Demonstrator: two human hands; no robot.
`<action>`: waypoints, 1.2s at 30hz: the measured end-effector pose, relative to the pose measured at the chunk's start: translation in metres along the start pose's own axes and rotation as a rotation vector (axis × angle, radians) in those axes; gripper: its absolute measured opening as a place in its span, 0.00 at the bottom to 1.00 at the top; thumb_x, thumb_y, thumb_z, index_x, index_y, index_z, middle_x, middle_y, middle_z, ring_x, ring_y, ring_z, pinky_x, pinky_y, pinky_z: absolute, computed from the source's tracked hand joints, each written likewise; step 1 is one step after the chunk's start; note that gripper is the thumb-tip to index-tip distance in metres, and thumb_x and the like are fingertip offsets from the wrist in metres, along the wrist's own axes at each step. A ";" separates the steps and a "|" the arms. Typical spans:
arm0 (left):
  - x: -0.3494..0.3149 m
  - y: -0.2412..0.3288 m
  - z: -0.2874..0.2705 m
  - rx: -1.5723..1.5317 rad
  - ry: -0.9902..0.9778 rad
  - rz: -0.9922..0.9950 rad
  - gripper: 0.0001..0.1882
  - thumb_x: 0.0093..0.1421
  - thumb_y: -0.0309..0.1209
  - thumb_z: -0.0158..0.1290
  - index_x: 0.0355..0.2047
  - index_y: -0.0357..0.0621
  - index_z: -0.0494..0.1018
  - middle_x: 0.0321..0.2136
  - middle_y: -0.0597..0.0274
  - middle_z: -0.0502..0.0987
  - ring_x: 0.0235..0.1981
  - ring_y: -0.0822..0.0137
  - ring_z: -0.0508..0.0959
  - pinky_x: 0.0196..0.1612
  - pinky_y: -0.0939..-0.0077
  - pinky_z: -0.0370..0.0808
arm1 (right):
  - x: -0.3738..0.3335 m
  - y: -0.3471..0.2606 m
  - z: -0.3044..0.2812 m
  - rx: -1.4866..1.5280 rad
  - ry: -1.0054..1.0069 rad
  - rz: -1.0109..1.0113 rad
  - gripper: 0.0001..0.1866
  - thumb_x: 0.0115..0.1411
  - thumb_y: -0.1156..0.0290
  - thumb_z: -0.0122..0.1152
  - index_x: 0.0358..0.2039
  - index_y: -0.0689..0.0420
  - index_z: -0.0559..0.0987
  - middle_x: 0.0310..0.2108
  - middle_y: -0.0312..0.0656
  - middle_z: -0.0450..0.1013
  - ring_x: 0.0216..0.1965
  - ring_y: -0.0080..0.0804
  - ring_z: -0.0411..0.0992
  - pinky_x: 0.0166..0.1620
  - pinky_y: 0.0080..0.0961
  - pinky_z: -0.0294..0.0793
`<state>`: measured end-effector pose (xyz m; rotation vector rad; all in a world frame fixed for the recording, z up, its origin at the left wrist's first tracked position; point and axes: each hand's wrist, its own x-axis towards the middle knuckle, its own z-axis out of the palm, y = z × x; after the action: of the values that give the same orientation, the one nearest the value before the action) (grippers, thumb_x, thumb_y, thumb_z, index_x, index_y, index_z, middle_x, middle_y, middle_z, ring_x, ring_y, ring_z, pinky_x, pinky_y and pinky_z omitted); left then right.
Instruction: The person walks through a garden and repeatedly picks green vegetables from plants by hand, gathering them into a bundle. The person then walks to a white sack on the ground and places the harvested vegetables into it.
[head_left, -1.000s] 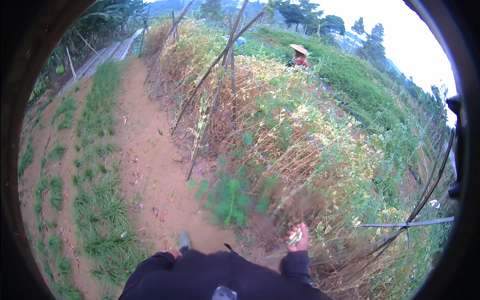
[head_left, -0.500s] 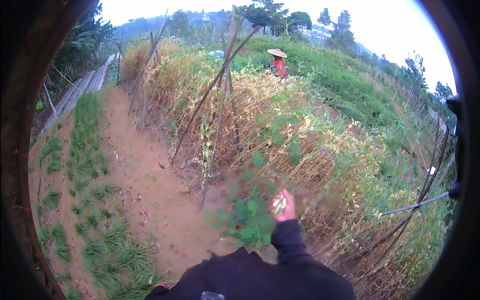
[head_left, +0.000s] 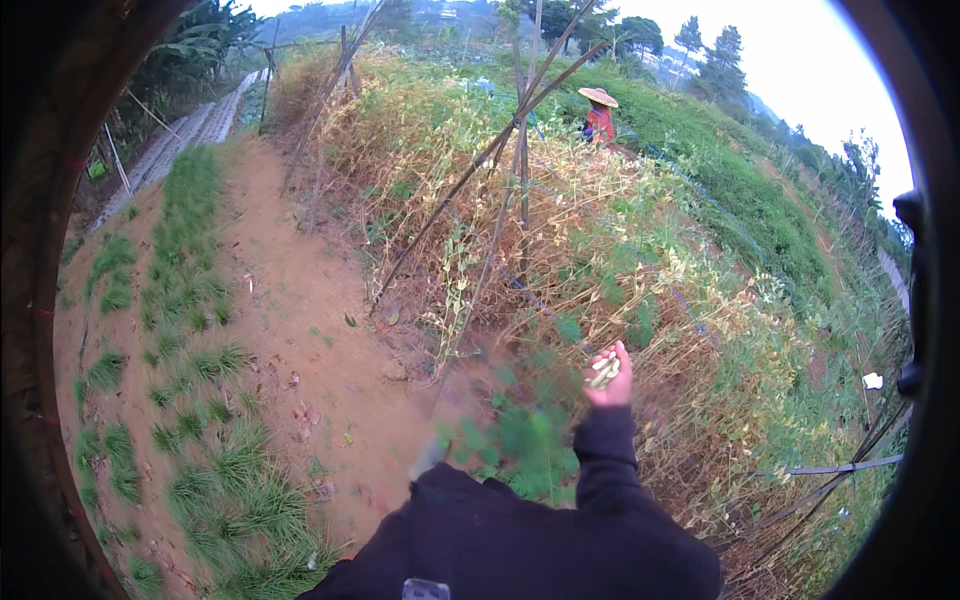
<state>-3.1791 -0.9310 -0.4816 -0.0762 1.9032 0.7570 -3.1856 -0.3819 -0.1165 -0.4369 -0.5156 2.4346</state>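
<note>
The right hand (head_left: 610,375) is raised in front of the chest, its black sleeve (head_left: 605,455) coming up from the lower edge, and its fingers are curled around a small bunch of pale pods (head_left: 603,370) — the pods lie across the palm and stick out a little toward the left. The hand is held just above the edge of a tangle of dry yellow vines (head_left: 640,290) that fills the middle and right of the view, and close beside a low, blurred green plant (head_left: 530,440) at the foot of the vines. The left hand is not in sight; only the dark clothing (head_left: 520,540) covers the bottom of the view, so its fingers cannot be judged. Slanted poles (head_left: 490,155) rise out of the vines and cross near the top. To the left runs a bare dirt path (head_left: 300,300), with tufts of grass (head_left: 200,400) along its far side. Well away, up the slope among the vines, another person (head_left: 600,118) in a wide pale hat and a red top is bent over the plants — far from the raised hand.
</note>
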 end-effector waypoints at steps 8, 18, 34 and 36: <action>0.068 0.080 -0.132 0.021 0.084 -0.075 0.10 0.54 0.35 0.45 0.32 0.43 0.70 0.28 0.56 0.75 0.28 0.62 0.75 0.28 0.69 0.70 | 0.124 0.077 0.005 0.091 0.100 0.141 0.09 0.54 0.61 0.54 0.21 0.47 0.70 0.16 0.27 0.67 0.18 0.23 0.68 0.15 0.19 0.62; 0.219 0.241 -0.249 -0.538 0.102 0.015 0.09 0.59 0.32 0.42 0.39 0.43 0.65 0.27 0.57 0.73 0.22 0.66 0.73 0.19 0.73 0.69 | 0.182 0.081 0.050 0.071 0.088 0.154 0.09 0.56 0.61 0.53 0.22 0.49 0.69 0.18 0.29 0.68 0.19 0.25 0.69 0.16 0.21 0.63; 0.311 0.731 -0.287 -0.414 -0.020 0.781 0.15 0.55 0.29 0.50 0.44 0.42 0.66 0.33 0.69 0.72 0.26 0.77 0.69 0.26 0.84 0.67 | 0.106 0.112 0.023 0.266 0.437 -0.250 0.10 0.57 0.58 0.50 0.23 0.47 0.70 0.18 0.27 0.70 0.20 0.24 0.70 0.16 0.23 0.66; 0.322 0.787 -0.284 -0.468 -0.034 0.817 0.16 0.56 0.29 0.50 0.45 0.42 0.66 0.35 0.68 0.72 0.27 0.77 0.69 0.27 0.83 0.67 | 0.114 0.125 0.034 0.275 0.469 -0.284 0.10 0.57 0.58 0.50 0.23 0.47 0.69 0.18 0.27 0.69 0.20 0.24 0.70 0.16 0.22 0.65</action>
<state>-3.8528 -0.3648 -0.3110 0.4470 1.6628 1.7272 -3.3483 -0.4121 -0.1652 -0.7322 -0.0344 2.0006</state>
